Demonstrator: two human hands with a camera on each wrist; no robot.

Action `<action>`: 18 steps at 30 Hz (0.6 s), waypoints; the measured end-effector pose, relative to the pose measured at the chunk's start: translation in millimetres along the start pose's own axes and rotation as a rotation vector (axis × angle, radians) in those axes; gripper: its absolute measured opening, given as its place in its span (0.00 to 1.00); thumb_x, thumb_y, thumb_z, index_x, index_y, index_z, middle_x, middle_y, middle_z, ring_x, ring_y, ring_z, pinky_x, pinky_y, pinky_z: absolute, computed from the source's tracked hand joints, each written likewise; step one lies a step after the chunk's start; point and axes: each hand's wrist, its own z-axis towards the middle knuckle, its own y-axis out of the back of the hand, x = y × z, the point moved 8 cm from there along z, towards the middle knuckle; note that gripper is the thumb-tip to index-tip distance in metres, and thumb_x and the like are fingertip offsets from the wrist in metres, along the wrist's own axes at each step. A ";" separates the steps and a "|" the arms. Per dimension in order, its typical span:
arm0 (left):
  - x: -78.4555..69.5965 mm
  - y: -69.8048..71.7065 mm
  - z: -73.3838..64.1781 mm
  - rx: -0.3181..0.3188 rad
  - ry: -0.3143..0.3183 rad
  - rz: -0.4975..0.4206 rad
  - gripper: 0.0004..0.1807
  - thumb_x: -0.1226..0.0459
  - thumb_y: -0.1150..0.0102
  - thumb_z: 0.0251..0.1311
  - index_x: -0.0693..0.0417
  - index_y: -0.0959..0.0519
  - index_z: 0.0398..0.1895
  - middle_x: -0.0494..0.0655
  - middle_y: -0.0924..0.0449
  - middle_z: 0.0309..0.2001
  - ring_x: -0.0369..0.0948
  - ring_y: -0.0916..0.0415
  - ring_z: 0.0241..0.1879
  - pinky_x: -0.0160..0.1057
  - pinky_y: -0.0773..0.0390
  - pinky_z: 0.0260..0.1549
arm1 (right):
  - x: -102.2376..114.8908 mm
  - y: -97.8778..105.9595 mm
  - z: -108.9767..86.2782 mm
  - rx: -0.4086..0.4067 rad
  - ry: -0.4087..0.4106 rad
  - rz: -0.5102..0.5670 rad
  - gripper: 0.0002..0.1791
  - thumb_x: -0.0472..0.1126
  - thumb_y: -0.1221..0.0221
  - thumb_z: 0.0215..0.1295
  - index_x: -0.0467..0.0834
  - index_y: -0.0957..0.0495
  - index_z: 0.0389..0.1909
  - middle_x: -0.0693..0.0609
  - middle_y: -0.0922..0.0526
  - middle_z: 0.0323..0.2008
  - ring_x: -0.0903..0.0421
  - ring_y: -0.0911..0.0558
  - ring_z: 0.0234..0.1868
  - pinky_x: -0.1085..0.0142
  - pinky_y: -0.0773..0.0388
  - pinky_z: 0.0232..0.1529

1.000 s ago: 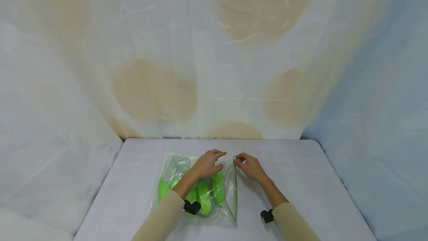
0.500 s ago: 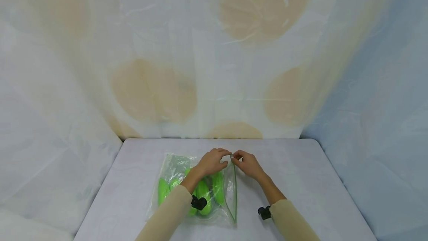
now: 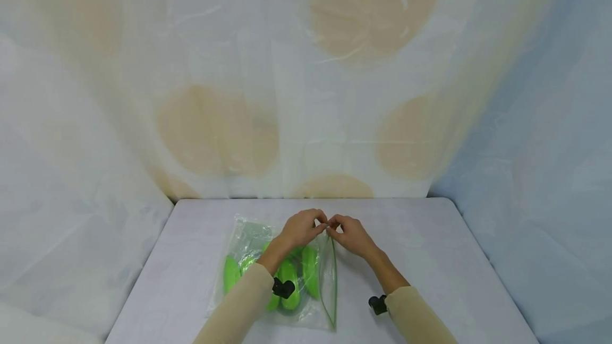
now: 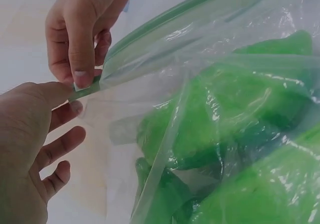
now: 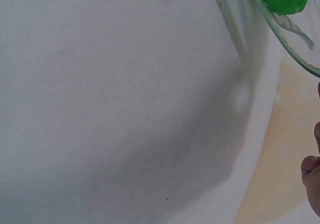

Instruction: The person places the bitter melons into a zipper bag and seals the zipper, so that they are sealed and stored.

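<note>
A clear zip bag [image 3: 306, 318] lies on the table, with several long, glossy, bright green vegetable-like pieces [image 3: 311, 272] inside. Its mouth faces right, edged by a green zip strip [image 4: 165, 16] that bows apart along its length. My left hand [image 3: 302, 227] pinches the strip's far end between thumb and index finger; its other fingers are spread loosely in the left wrist view. Right beside it, my right hand [image 3: 350, 233] pinches the same corner, fingertips nearly meeting the left ones. In the right wrist view, the bag's green rim [image 5: 285, 41] shows at the upper right.
The pale table [image 3: 406, 269] extends to both sides of the bag. A patterned curtain [image 3: 306, 94] hangs behind the table, with more sheeting at left and right. Black wrist cameras [image 3: 284, 287] sit at both cuffs.
My left hand has moved right to the zip's far corner and closed its thumb and finger on it. My right hand has shifted slightly left, drawing that corner along.
</note>
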 end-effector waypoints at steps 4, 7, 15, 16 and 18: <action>-0.3 4.9 -1.4 -0.022 0.003 -0.004 0.09 0.51 0.43 0.71 0.39 0.18 0.47 0.35 0.16 0.45 0.32 0.22 0.35 0.35 0.23 0.34 | 5.1 -0.1 1.6 0.008 0.005 0.000 0.04 0.46 0.38 0.70 0.53 0.16 0.41 0.64 0.17 0.34 0.61 0.23 0.36 0.61 0.28 0.40; -0.2 6.5 -2.3 -0.029 0.010 -0.007 0.08 0.51 0.43 0.71 0.38 0.18 0.45 0.34 0.16 0.43 0.31 0.23 0.34 0.34 0.24 0.33 | 7.7 0.4 1.8 0.011 0.010 0.003 0.04 0.45 0.38 0.70 0.52 0.17 0.41 0.63 0.16 0.34 0.60 0.23 0.36 0.60 0.28 0.40; 2.1 2.8 -1.7 -0.031 0.021 0.000 0.07 0.51 0.43 0.71 0.38 0.18 0.43 0.34 0.16 0.42 0.32 0.22 0.35 0.35 0.23 0.34 | 10.3 -0.3 1.1 0.015 0.020 0.004 0.03 0.45 0.38 0.70 0.51 0.17 0.40 0.63 0.17 0.33 0.61 0.25 0.34 0.63 0.29 0.38; 2.5 1.9 -1.7 -0.027 0.024 0.002 0.07 0.51 0.43 0.71 0.38 0.19 0.43 0.34 0.16 0.41 0.32 0.22 0.35 0.35 0.23 0.33 | 11.0 -0.3 0.5 0.013 0.023 0.009 0.03 0.44 0.38 0.70 0.51 0.17 0.39 0.63 0.17 0.33 0.61 0.25 0.33 0.63 0.29 0.37; 2.5 0.6 -1.9 -0.018 0.027 0.007 0.06 0.52 0.44 0.72 0.38 0.19 0.43 0.36 0.16 0.40 0.32 0.23 0.33 0.35 0.24 0.31 | 12.2 -0.7 -0.3 0.013 0.026 0.018 0.03 0.44 0.38 0.70 0.51 0.17 0.39 0.63 0.17 0.33 0.61 0.26 0.31 0.65 0.30 0.35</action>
